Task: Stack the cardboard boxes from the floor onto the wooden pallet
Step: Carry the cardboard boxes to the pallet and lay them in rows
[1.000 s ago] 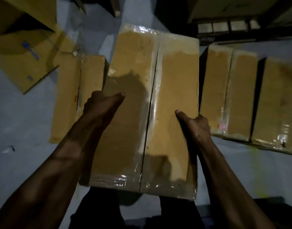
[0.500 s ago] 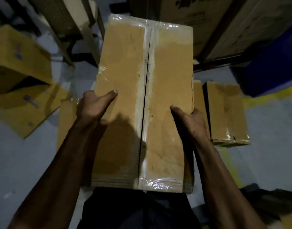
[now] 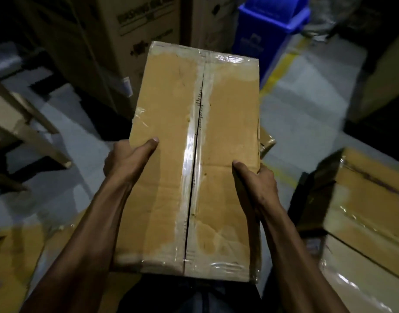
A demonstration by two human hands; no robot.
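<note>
Now | left hand (image 3: 124, 160) grips taped box (image 3: 171, 177) | right hand (image 3: 259, 186) grips it

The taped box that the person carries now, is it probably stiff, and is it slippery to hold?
The cardboard box probably stays stiff: its top looks flat between the left hand and right hand. The glossy tape may be slippery, though both thumbs rest on bare cardboard. Weight cannot be judged.

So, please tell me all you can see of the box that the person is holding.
The box is brown cardboard, long and closed, with clear shiny tape along its middle seam and over both ends. It is held above the floor, top face up. The left hand and right hand grip its long sides, thumbs lying on top.
</note>
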